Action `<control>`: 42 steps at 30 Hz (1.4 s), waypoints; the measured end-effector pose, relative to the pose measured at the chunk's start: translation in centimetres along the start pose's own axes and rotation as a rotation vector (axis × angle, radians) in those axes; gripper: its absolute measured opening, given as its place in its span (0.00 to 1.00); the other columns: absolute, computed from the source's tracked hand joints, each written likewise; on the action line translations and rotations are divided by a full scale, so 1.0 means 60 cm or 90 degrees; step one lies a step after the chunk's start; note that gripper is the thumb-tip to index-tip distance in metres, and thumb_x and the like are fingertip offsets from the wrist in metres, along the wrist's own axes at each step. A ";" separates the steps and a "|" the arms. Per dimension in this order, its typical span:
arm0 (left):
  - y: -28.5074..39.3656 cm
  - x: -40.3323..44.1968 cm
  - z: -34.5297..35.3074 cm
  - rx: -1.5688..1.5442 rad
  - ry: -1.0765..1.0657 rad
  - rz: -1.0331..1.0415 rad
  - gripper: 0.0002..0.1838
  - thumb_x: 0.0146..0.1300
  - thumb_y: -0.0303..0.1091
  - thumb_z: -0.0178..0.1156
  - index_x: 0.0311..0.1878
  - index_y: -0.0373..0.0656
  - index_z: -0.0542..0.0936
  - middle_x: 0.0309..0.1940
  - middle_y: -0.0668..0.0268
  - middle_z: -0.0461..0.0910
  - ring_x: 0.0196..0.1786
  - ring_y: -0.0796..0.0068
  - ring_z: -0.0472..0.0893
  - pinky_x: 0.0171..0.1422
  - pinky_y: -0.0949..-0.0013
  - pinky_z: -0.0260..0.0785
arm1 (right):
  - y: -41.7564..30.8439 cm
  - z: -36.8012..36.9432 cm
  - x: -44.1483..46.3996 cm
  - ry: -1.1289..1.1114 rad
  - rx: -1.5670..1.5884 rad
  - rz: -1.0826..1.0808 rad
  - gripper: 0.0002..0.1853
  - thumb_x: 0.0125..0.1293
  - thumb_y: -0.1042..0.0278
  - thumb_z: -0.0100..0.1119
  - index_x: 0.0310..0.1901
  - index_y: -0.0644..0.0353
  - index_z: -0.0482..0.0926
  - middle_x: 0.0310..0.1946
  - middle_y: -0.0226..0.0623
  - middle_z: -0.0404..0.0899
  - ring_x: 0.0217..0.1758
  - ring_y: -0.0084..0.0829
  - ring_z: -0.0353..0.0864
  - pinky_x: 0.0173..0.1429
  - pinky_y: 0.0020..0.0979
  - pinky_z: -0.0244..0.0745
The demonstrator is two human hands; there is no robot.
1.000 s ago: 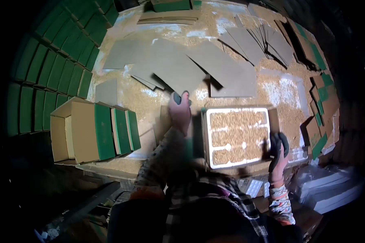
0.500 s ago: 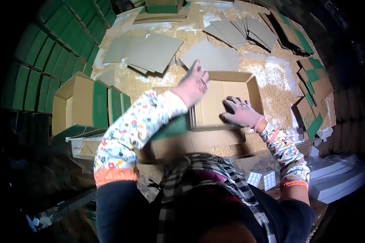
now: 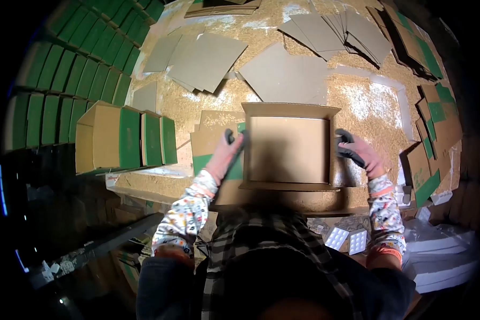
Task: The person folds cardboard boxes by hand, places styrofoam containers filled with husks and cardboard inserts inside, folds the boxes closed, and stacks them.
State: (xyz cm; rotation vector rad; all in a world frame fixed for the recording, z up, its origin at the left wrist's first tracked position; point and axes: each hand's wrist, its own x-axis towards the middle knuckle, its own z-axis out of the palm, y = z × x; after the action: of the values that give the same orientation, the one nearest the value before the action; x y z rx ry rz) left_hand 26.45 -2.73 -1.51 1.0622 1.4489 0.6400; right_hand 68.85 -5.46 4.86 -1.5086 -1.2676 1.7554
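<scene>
Through the head camera I have an open-topped, rectangular box of plain brown cardboard (image 3: pixel 304 140) in front of my body, near the table's front edge. Its smooth floor shows bare, crossed by a soft shadow, and its far wall leans outward.

My left hand (image 3: pixel 227 152), in a pink knit glove with dark-coated fingers, is just beside the box's left wall. Two of its fingers stand parted with a gap between them; blur hides the others, and I cannot tell whether any touch the cardboard. My right hand (image 3: pixel 360 152), gloved alike, is at the right wall, its fingers bent toward the box and parted around a gap; contact there is unclear to me too.

Left of the box, partly behind my left hand, lies flat brown-and-green cardboard (image 3: pixel 208 141). Beyond are overlapping smooth grey sheets (image 3: pixel 213 56) with straight edges, and a broad grey sheet (image 3: pixel 293 72) behind the box. Coarse, tan, crumbly grains (image 3: pixel 352 93) coat the pale tabletop (image 3: pixel 365 109). An angular brown-and-green carton (image 3: pixel 105 136) stands open at the left, before tightly stacked green boxes (image 3: pixel 93 72).
</scene>
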 end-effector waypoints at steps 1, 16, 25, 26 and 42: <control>0.030 -0.028 0.056 0.128 0.059 0.017 0.40 0.59 0.51 0.65 0.65 0.34 0.63 0.54 0.47 0.75 0.54 0.59 0.77 0.59 0.61 0.69 | 0.060 0.002 0.054 0.006 -0.195 -0.032 0.34 0.60 0.54 0.66 0.60 0.69 0.68 0.49 0.47 0.77 0.50 0.39 0.78 0.56 0.35 0.72; 0.084 -0.290 -0.404 0.419 0.841 0.762 0.28 0.64 0.36 0.55 0.65 0.34 0.64 0.62 0.47 0.65 0.64 0.44 0.66 0.69 0.52 0.58 | -0.097 0.337 0.012 0.066 0.409 -0.166 0.33 0.66 0.57 0.57 0.67 0.65 0.60 0.65 0.44 0.65 0.66 0.38 0.67 0.69 0.41 0.65; -0.064 -0.138 -0.765 -0.765 0.879 0.539 0.23 0.75 0.46 0.43 0.53 0.32 0.75 0.45 0.65 0.77 0.48 0.71 0.73 0.57 0.72 0.64 | -0.435 0.795 0.200 -0.094 -0.034 -0.416 0.31 0.68 0.55 0.55 0.65 0.66 0.63 0.63 0.41 0.67 0.66 0.33 0.64 0.70 0.33 0.57; -0.052 -0.144 -0.751 -0.867 0.857 0.529 0.23 0.76 0.44 0.42 0.53 0.32 0.75 0.46 0.62 0.77 0.49 0.68 0.74 0.58 0.70 0.65 | -0.452 0.847 0.235 -0.142 -0.018 -0.360 0.31 0.68 0.53 0.55 0.65 0.67 0.64 0.61 0.40 0.68 0.65 0.32 0.65 0.70 0.32 0.57; -0.115 -0.138 -0.212 0.064 0.170 0.024 0.29 0.59 0.50 0.64 0.53 0.34 0.76 0.45 0.52 0.81 0.47 0.61 0.78 0.59 0.62 0.66 | 0.163 0.288 0.022 0.411 -0.431 0.202 0.54 0.48 0.39 0.66 0.68 0.69 0.55 0.60 0.56 0.66 0.66 0.52 0.62 0.71 0.43 0.55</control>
State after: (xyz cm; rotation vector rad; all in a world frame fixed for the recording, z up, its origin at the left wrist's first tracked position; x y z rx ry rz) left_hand 11.76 -10.66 -1.30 1.1167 1.7089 0.7647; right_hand 54.11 -14.31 -5.14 -2.5013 -1.3645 0.8416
